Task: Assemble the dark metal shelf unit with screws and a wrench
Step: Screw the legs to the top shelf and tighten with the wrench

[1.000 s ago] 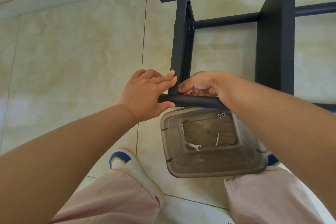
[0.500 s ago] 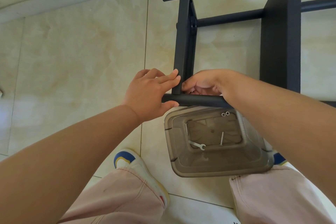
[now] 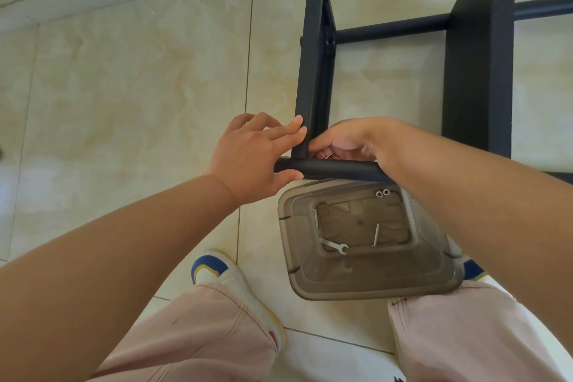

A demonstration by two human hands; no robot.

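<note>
Shelf unit standing on tile floor right ahead of us; our left hand wrapped round end of near crossbar, fingers on upright; right hand curled in behind joint, can't tell what it's pinching; below hands, clear bin with wrench, screws, two washers.
</note>
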